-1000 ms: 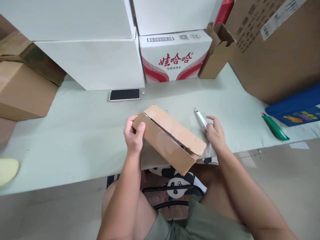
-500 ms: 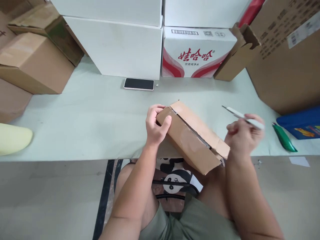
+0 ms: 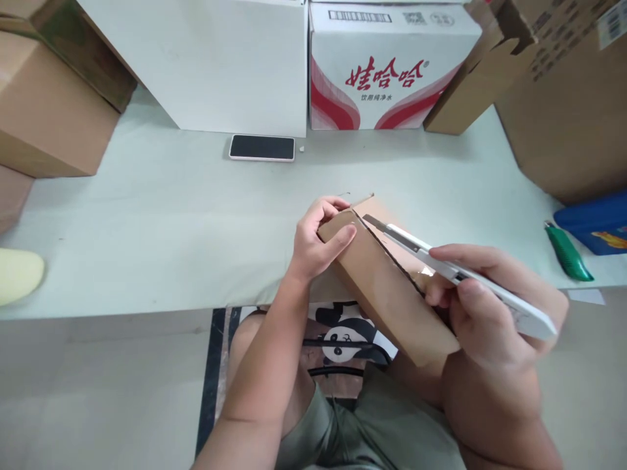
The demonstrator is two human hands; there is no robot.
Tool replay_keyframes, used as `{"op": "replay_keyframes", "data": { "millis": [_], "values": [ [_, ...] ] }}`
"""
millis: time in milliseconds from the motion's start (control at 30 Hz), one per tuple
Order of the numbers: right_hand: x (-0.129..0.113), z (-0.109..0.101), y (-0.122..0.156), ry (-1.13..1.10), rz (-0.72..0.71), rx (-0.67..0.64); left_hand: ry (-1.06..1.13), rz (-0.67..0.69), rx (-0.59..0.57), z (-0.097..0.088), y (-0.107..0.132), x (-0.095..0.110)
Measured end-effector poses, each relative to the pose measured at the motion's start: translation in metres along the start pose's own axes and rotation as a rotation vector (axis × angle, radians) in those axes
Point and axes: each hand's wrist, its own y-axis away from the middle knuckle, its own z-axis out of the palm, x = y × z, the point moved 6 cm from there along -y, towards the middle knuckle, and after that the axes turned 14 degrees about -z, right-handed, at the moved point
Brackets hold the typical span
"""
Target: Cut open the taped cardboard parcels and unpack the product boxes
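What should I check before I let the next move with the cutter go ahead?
1. Carton held: ok. The left hand grips its far left end, thumb on the upper face.
2. White cutter in hand: ok. The right hand holds it.
3. Blade out: ok. It points toward the left hand.
4. Thumb clear of the blade: not ok, I'd say. The tip appears very near it; the true gap is unclear.
5. Blade on the carton's seam: cannot tell. It appears over the slit; contact is unclear.
6. Carton fully over the table: not ok. Its near end juts past the front edge.
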Motion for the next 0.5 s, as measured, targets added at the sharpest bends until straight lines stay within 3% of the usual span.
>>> {"op": "replay_keyframes", "data": {
  "millis": [333, 500],
  "values": [
    [0.0062, -0.0003, -0.0006, 0.017, 0.054, -0.097, 0.002, 0.014, 0.001, 0.0028, -0.0051, -0.0022],
    [0.0068, -0.0022, -0.0023, 0.053, 0.050, -0.078, 0.004, 0.015, 0.017, 0.0027, -0.0053, -0.0023]
  ]
}}
